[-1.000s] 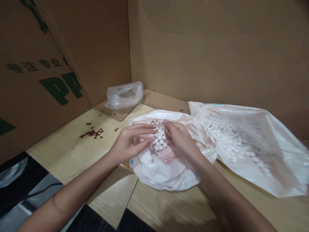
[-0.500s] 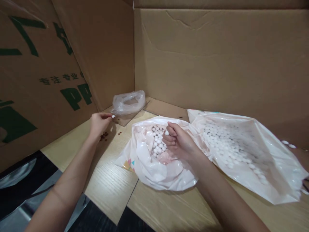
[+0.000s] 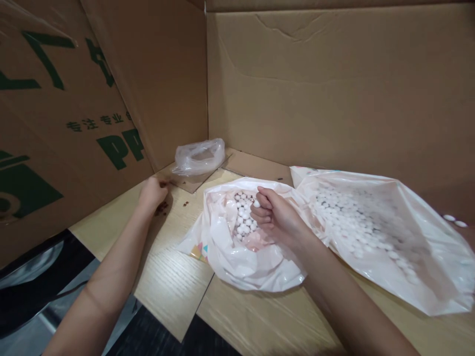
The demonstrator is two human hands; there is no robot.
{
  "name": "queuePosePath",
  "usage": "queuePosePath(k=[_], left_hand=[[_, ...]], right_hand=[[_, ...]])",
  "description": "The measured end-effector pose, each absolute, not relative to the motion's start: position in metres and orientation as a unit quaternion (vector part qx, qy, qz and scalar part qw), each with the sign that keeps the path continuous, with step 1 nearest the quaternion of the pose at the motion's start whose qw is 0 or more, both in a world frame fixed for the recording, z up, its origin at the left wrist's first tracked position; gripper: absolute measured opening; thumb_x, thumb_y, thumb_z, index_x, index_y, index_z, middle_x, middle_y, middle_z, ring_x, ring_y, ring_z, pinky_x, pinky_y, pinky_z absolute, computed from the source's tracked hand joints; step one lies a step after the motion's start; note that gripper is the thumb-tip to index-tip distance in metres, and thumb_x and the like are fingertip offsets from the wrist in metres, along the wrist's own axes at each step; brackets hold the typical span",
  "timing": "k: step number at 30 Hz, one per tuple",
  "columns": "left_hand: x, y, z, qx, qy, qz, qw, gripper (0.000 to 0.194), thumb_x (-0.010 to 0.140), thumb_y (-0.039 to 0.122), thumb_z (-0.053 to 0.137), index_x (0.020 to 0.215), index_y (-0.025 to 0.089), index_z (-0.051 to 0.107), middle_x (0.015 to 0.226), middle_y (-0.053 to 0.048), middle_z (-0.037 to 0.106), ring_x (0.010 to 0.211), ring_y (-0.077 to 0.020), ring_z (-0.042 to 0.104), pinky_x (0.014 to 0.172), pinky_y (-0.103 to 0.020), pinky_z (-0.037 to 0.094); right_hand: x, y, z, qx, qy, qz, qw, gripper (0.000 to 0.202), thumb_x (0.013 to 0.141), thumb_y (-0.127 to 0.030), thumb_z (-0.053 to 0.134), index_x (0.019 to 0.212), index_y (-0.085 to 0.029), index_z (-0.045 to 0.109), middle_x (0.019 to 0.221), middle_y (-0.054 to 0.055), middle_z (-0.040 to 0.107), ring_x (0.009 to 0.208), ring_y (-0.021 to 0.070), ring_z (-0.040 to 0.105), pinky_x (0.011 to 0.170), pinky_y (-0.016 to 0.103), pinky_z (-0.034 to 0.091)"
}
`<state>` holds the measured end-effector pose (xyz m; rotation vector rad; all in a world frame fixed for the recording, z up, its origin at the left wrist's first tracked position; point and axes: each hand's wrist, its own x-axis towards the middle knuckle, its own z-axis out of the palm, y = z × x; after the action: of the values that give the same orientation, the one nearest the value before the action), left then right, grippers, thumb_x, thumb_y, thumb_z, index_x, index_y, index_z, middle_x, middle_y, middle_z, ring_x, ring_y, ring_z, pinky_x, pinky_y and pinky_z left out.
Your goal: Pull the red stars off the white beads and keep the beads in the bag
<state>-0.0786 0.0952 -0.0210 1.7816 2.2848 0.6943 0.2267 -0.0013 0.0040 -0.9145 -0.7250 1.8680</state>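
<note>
- A white ball (image 3: 257,203) peeks from the curled right hand (image 3: 277,212), thumb and fingers clamped on it above the near bag (image 3: 256,277); whether the fist hides more cannot be seen
- Beside that fist, loose balls (image 3: 244,217) sit in the mouth of the near bag, its white plastic bunched on the wooden tabletop (image 3: 174,279)
- Well to the left, the left hand (image 3: 152,194) reaches low beside small brown bits (image 3: 162,209); its fingers bend in toward the thumb, but whether they grip anything cannot be told from this angle
- The step in hand appears to be left-hand fingertip work by the brown bits, the right hand holding its ball in reserve
- The next move seems to call for a light, precise pinch on the left and a steady fist on the right, lest the ball slip
- Beyond the left hand, a clear bag (image 3: 185,159) rests on a cardboard sheet (image 3: 193,185)
- At right lies a larger bag (image 3: 441,291), with more balls showing pale through its plastic
- Cardboard walls (image 3: 334,99) rise behind, green lettering (image 3: 118,152) at left
</note>
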Motion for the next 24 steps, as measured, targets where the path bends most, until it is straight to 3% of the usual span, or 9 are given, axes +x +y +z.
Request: queuePosePath(k=[4,9,16,20,24], left_hand=[[-0.081,0.102,-0.026,0.596,0.769,0.215,0.084,0.025,0.078,0.005,0.058,0.100,0.008,0.070,0.107,-0.011,0.070,0.106,-0.0209,0.064,0.098,-0.038,0.047],[-0.083,0.102,-0.028,0.587,0.771,0.228,0.095,0.012,0.077,0.005,0.061,0.085,0.010,0.068,0.095,-0.007,0.070,0.103,-0.0205,0.063,0.098,-0.039,0.045],[-0.079,0.094,-0.020,0.541,0.746,0.359,0.149,0.008,0.070,0.009,0.062,0.076,0.011,0.067,0.079,-0.007,0.067,0.085,-0.0185,0.062,0.088,-0.035,0.046],[-0.071,0.088,-0.010,0.499,0.691,0.463,0.244,0.023,0.062,0.025,0.068,0.081,0.011,0.069,0.068,-0.006,0.063,0.061,-0.0133,0.052,0.060,-0.026,0.041],[-0.044,0.079,0.005,0.501,0.590,0.514,0.369,0.040,0.049,0.036,0.076,0.080,0.011,0.070,0.067,-0.004,0.061,0.056,-0.0091,0.047,0.053,-0.022,0.036]], right_hand=[[0.226,-0.002,0.004,-0.374,-0.297,0.755,0.449,0.044,0.088,-0.035,0.049,0.055,-0.018,0.025,0.053,-0.006,0.013,0.047,0.0075,0.010,0.039,0.017,0.005],[0.225,-0.004,0.003,-0.377,-0.304,0.750,0.451,0.044,0.087,-0.036,0.050,0.056,-0.018,0.025,0.052,-0.006,0.013,0.047,0.0074,0.010,0.040,0.017,0.005],[0.225,-0.003,-0.001,-0.378,-0.317,0.747,0.447,0.043,0.087,-0.037,0.050,0.057,-0.018,0.026,0.053,-0.006,0.015,0.047,0.0069,0.011,0.040,0.017,0.005],[0.226,0.000,-0.005,-0.377,-0.320,0.746,0.446,0.040,0.086,-0.036,0.051,0.057,-0.018,0.030,0.053,-0.007,0.017,0.046,0.0062,0.010,0.038,0.017,0.005],[0.227,0.004,-0.004,-0.383,-0.318,0.743,0.447,0.037,0.085,-0.034,0.051,0.058,-0.017,0.034,0.053,-0.007,0.020,0.044,0.0049,0.012,0.037,0.016,0.005]])
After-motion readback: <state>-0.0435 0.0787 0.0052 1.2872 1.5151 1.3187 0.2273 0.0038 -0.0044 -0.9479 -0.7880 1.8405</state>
